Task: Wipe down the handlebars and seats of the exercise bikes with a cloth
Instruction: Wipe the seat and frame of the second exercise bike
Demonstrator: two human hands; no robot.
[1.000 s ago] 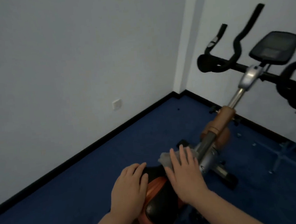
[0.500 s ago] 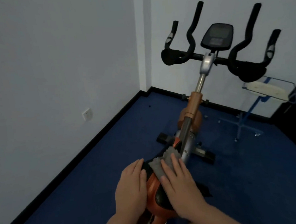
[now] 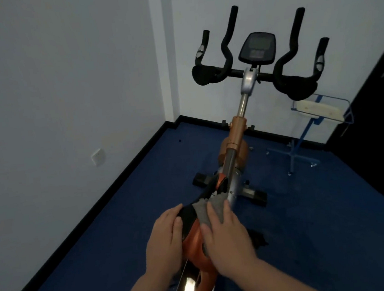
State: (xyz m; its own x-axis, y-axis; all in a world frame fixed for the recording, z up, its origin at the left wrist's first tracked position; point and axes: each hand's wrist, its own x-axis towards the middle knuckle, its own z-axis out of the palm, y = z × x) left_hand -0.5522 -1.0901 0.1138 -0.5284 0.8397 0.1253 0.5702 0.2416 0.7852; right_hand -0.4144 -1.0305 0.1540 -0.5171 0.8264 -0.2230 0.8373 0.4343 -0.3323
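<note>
fingers [image 3: 213,216] of my right hand [image 3: 226,240] lie flat, pinning the soft, limp grey cloth [image 3: 207,208] on the firm seat [image 3: 192,229]; my left hand [image 3: 164,240] cups its side, so i'd press with a broad palm.

Dark blue carpet floor [image 3: 334,225] carries the exercise bike [image 3: 237,141] on its black stabiliser feet; at two o'clock (near the wall) stands a blue-framed stand [image 3: 303,139].
</note>
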